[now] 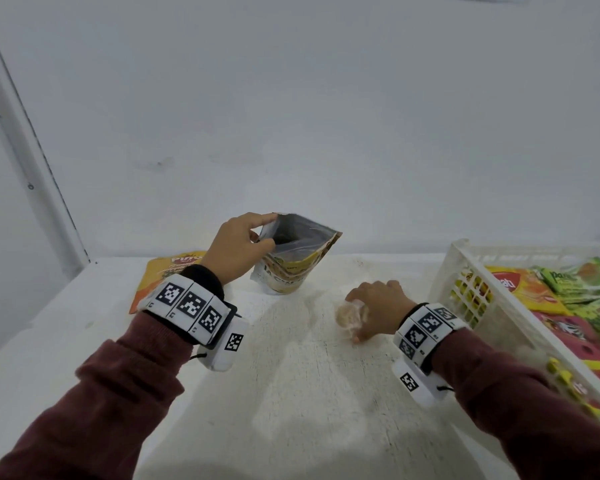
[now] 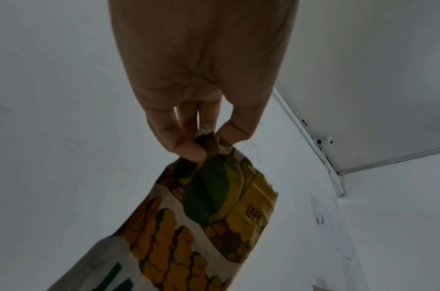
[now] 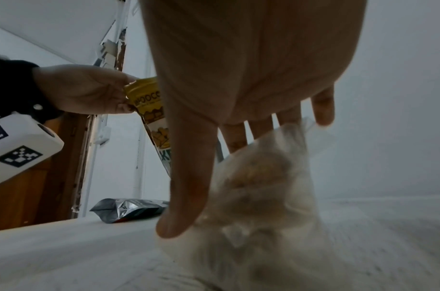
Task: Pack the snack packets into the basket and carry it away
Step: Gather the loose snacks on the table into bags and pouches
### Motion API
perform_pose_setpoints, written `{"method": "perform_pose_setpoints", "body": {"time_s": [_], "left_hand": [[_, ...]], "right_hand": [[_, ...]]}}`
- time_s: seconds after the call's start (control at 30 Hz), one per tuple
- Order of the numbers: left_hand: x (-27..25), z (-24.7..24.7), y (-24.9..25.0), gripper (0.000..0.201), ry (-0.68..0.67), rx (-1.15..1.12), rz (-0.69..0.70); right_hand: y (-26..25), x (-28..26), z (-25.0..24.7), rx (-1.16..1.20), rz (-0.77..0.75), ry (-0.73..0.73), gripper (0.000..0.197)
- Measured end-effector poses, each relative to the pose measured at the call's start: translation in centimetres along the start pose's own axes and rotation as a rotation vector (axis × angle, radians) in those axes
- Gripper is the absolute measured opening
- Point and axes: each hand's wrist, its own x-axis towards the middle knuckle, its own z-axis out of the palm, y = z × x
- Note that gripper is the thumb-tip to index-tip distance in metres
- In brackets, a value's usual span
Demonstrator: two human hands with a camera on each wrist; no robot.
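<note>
At the centre of the head view, the left hand (image 1: 234,252) pinches the top edge of an open yellow pouch (image 1: 297,261) standing on the white table (image 1: 291,393). Right of it, the right hand (image 1: 378,303) grasps a clear packet (image 1: 352,317) on the table. The white basket (image 1: 465,268), at the right edge, holds colourful snack packets (image 1: 548,299); an orange packet (image 1: 168,278) lies flat at left.

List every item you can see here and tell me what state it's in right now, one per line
Yellow pouch: upright on the table, mouth open, rim pinched by the left hand.
Clear packet: on the table, gripped by the right hand.
Orange packet: lying flat, untouched, partly hidden behind the left wrist.
Basket: on the table at the right, holding several packets.
</note>
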Motion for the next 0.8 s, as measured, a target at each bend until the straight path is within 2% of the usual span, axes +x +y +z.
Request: {"method": "perform_pose_setpoints", "body": {"time_s": [0.17, 0.33, 0.4, 0.47, 0.57, 0.63, 0.7, 0.73, 0.8], "left_hand": [[0.4, -0.4, 0.1, 0.044, 0.026, -0.028, -0.018], [0.4, -1.5, 0.5, 0.038, 0.017, -0.073, -0.033], [0.3, -1.9, 0.6, 0.032, 0.022, -0.100, -0.038], [0.3, -2.4, 0.5, 0.028, 0.023, -0.114, -0.049], [0.7, -2.9, -0.1, 0.028, 0.017, -0.105, -0.074], [1.0, -3.2, -0.3, 0.028, 0.005, -0.089, -0.084], [1.2, -3.4, -0.4, 0.028, -0.008, -0.062, -0.079], [1.3, -3.4, -0.4, 0.029, -0.015, -0.046, -0.072], [1.4, -3.5, -0.4, 0.030, -0.026, -0.019, -0.061]], "right_hand": [[-0.1, 0.2, 0.0, 0.201, 0.036, -0.083, 0.077], [0.0, 0.5, -0.2, 0.188, 0.039, -0.043, 0.057], [0.6, 0.4, -1.3, 0.225, 0.049, 0.019, 0.053], [1.5, 0.1, -3.7, 0.260, 0.062, 0.166, 0.048], [1.8, -1.3, -8.9, 0.374, 0.060, 0.530, 0.043], [1.0, -2.5, -12.4, 0.477, 0.005, 0.791, 0.043], [-0.6, -3.1, -15.0, 0.592, -0.080, 0.987, 0.047], [-1.6, -3.2, -15.8, 0.657, -0.150, 1.049, 0.050], [-4.0, -2.6, -16.4, 0.756, -0.323, 1.054, 0.053]]}}
